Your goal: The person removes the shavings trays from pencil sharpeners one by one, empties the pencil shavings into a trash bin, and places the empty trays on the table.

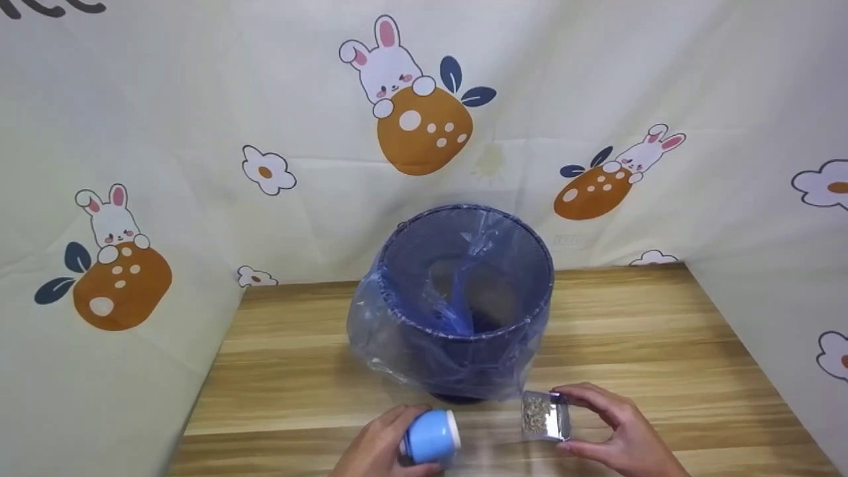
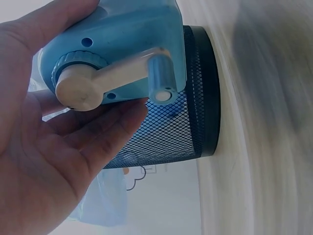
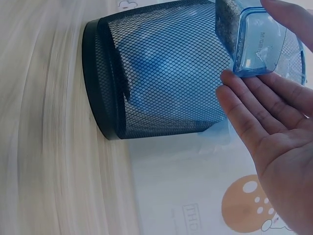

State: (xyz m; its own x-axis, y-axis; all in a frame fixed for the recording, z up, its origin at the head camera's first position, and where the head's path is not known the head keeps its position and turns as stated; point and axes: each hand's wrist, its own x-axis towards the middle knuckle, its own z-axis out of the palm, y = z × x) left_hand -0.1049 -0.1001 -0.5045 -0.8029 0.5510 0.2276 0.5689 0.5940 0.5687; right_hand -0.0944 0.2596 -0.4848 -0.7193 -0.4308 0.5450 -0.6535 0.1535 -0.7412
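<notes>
My left hand grips a light blue hand-crank pencil sharpener in front of the bin. In the left wrist view, the sharpener's pale crank arm with its blue knob faces the camera. A small clear shavings drawer is pinched between the thumb and fingers of my right hand. Brownish-grey pencil shavings lie inside it. The drawer and the sharpener are apart, both just nearer to me than the mesh waste bin. A translucent blue bag lines the bin and hangs over its rim.
The bin stands upright on a wood-grain table, close to the back wall. Pale cloth printed with rabbits and flowers encloses the table at the back and both sides.
</notes>
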